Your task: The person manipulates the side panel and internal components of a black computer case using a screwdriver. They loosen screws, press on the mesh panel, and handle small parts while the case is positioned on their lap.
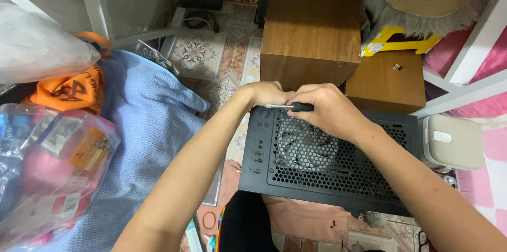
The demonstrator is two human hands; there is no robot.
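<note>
A black computer case (369, 178) lies on its side in front of me, its perforated panel up, with a round fan (307, 149) visible behind the mesh and a column of ports on its left strip. My right hand (330, 109) is shut on a screwdriver (288, 106) with a black handle and silver shaft, held flat over the case's far edge and pointing left. My left hand (264, 93) is curled at the far left corner of the case, at the screwdriver's tip. What its fingers hold is hidden.
A wooden box (311, 30) stands just beyond the case, a lower wooden block (388, 80) to its right. A white device (451, 141) sits at the case's right. Blue cloth (142, 141) and plastic bags (47, 162) fill the left. Patterned tile floor (198, 51) lies behind.
</note>
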